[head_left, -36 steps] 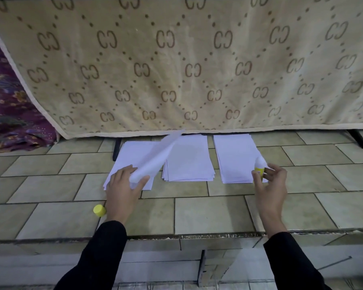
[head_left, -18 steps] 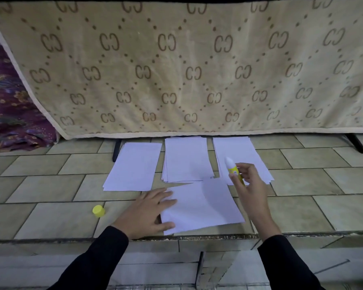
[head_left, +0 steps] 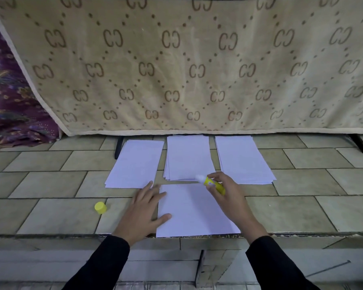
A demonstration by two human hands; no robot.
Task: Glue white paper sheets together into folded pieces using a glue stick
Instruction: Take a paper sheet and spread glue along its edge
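A single white sheet (head_left: 195,212) lies flat on the tiled ledge near its front edge. My left hand (head_left: 144,210) rests flat on the sheet's left edge, fingers spread. My right hand (head_left: 228,195) grips a yellow glue stick (head_left: 213,184), uncapped, its white tip pointing left just above the sheet's far edge. Behind the sheet lie three lots of white paper: a left pile (head_left: 135,164), a middle stack (head_left: 189,159) and a right stack (head_left: 242,161). The yellow cap (head_left: 100,207) stands on the tiles to the left.
A beige patterned blanket (head_left: 187,63) hangs right behind the paper stacks. Purple patterned cloth (head_left: 11,109) lies at the far left. The tiled ledge (head_left: 302,212) drops off at its front edge just under the sheet. Black stand legs (head_left: 359,144) show at the back.
My left hand took a sheet from the left pile and laid it flat in front, now squared to the ledge. My right hand brought the glue stick down and left over it.
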